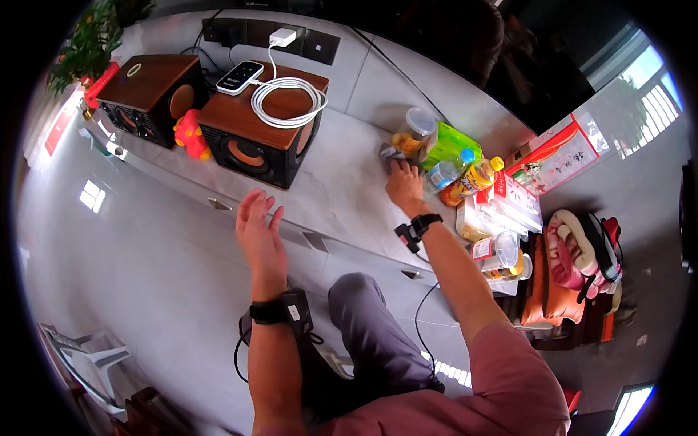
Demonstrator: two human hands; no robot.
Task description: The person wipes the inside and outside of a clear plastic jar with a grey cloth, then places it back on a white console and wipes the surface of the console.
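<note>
My right hand [404,182] presses a dark grey cloth [391,153] onto the marble-patterned top of a low cabinet [349,147]. Right beside the cloth stands a clear plastic jar [419,128] with yellowish contents. A green box [451,143], a water bottle with a blue cap [444,173] and a yellow-capped drink bottle [470,182] crowd close to that hand. My left hand [260,229] is raised at the cabinet's front edge, fingers apart and holding nothing. Just beyond it sits a wood-topped speaker [256,136].
A coiled white cable [289,103] and a small white device [240,77] lie on that speaker; a second speaker [147,98] stands left, with a red-yellow figurine [191,134] between. Jars [496,252] and packages [515,199] fill the right end. A television [523,65] overhangs the back.
</note>
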